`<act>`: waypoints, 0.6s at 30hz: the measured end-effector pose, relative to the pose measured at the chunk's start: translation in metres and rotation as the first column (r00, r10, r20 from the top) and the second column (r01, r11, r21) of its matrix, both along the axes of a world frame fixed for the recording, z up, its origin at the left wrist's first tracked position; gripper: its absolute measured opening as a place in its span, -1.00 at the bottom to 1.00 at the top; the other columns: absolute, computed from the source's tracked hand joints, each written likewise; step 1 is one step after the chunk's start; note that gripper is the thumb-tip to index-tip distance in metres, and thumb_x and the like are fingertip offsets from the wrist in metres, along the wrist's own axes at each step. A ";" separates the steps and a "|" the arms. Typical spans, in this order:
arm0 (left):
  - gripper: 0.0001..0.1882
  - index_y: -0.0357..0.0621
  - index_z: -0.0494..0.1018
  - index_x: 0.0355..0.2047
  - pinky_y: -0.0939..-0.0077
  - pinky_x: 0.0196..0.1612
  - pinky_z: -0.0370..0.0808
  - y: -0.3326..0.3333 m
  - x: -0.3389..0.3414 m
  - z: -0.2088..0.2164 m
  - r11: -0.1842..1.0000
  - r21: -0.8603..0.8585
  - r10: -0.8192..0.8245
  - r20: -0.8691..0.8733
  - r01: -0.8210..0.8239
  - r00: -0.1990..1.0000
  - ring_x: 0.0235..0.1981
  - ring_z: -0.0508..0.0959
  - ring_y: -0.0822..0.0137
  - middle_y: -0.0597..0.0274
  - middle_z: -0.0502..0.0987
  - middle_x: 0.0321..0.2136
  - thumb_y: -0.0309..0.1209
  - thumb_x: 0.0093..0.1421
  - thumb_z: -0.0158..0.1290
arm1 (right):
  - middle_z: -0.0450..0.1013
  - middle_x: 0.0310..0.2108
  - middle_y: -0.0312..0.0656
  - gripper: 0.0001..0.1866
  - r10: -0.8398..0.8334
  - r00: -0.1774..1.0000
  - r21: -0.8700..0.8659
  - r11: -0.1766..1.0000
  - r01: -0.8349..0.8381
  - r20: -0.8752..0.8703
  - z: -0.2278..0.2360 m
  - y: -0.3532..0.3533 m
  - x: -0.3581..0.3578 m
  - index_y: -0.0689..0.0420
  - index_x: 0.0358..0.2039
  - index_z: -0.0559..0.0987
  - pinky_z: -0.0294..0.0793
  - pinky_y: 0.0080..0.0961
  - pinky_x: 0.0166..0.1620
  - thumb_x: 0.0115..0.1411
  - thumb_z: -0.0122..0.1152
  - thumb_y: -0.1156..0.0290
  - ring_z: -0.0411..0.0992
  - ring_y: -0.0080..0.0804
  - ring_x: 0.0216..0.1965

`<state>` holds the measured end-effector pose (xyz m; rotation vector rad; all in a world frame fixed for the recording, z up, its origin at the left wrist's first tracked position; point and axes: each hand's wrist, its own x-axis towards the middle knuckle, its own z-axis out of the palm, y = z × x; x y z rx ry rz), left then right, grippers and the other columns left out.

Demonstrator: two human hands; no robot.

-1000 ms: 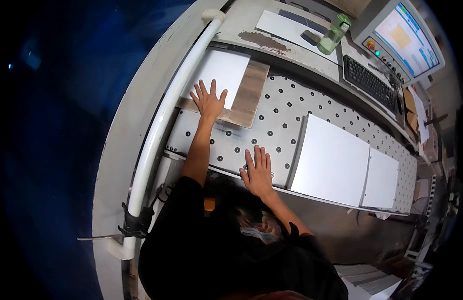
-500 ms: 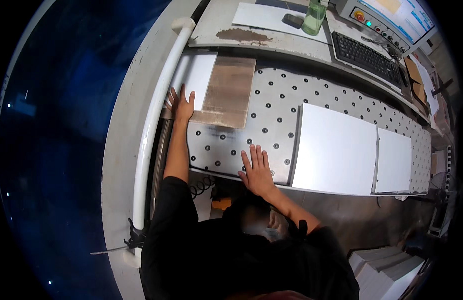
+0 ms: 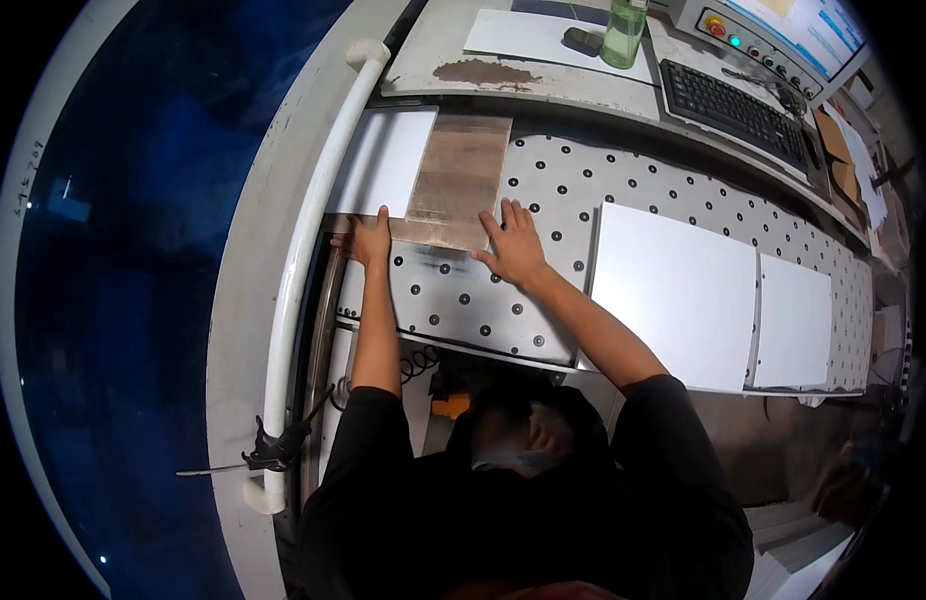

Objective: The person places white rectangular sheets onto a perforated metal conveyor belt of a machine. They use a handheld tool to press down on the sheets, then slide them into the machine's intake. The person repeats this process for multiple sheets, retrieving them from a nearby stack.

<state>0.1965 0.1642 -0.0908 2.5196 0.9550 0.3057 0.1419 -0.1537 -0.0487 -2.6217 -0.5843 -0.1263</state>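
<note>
A brown board [image 3: 461,180] lies at the left end of a metal table, with a smaller white panel [image 3: 388,160] on its left part. My left hand [image 3: 368,242] is at the board's near edge, close to the left corner; its thumb is up over the edge and its fingers point left. At the board's near right corner my right hand [image 3: 516,248] rests with fingers spread, its fingertips beside or touching the board's edge. Neither hand grasps anything that I can see.
The table [image 3: 453,295] is studded with black dots. Two white panels [image 3: 673,300] [image 3: 793,322] lie to the right. A white rail [image 3: 308,250] runs along the left. Behind are a keyboard [image 3: 733,118], a green bottle [image 3: 623,35] and a control panel [image 3: 748,45] with a screen.
My left hand has drawn back from the white panel to the brown board's near edge. My right hand has moved forward from the table's near edge to the board's right corner.
</note>
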 end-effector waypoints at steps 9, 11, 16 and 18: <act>0.00 -0.20 0.22 0.39 -0.19 0.47 -0.23 -0.014 -0.013 0.002 0.990 0.122 -0.081 0.116 0.067 0.990 0.44 -0.18 -0.53 -0.36 0.12 0.39 0.38 0.23 -0.05 | 0.16 0.31 0.39 -0.23 -0.041 0.994 0.050 0.998 0.036 0.105 -0.028 0.008 -0.012 0.08 0.32 0.33 0.00 0.23 0.40 0.21 0.28 -0.04 0.05 0.36 0.39; 0.01 -0.22 0.23 0.39 -0.16 0.48 -0.21 -0.010 -0.013 0.000 0.989 0.135 -0.083 0.135 0.064 0.987 0.44 -0.17 -0.51 -0.36 0.14 0.38 0.38 0.24 -0.06 | 0.16 0.31 0.38 -0.22 -0.061 0.993 0.098 0.994 0.051 0.096 -0.013 0.013 -0.014 0.10 0.32 0.33 -0.04 0.30 0.39 0.17 0.34 0.03 0.03 0.35 0.41; -0.01 -0.22 0.24 0.38 -0.06 0.49 -0.15 -0.010 -0.010 0.003 0.985 0.137 -0.124 0.137 0.105 0.983 0.45 -0.13 -0.45 -0.34 0.15 0.38 0.37 0.25 -0.07 | 0.09 0.37 0.36 -0.14 0.081 0.995 0.238 0.967 -0.095 0.066 -0.021 0.064 0.014 0.20 0.34 0.29 -0.18 0.35 0.41 0.09 0.40 0.16 -0.03 0.31 0.44; -0.03 -0.22 0.26 0.37 -0.05 0.48 -0.12 -0.010 -0.009 0.005 0.983 0.154 -0.129 0.155 0.105 0.980 0.44 -0.07 -0.44 -0.36 0.17 0.37 0.35 0.25 -0.05 | 0.05 0.39 0.37 -0.11 0.145 0.989 0.231 0.962 -0.144 0.015 -0.018 0.093 0.030 0.23 0.36 0.25 -0.26 0.32 0.43 0.08 0.39 0.16 -0.07 0.29 0.46</act>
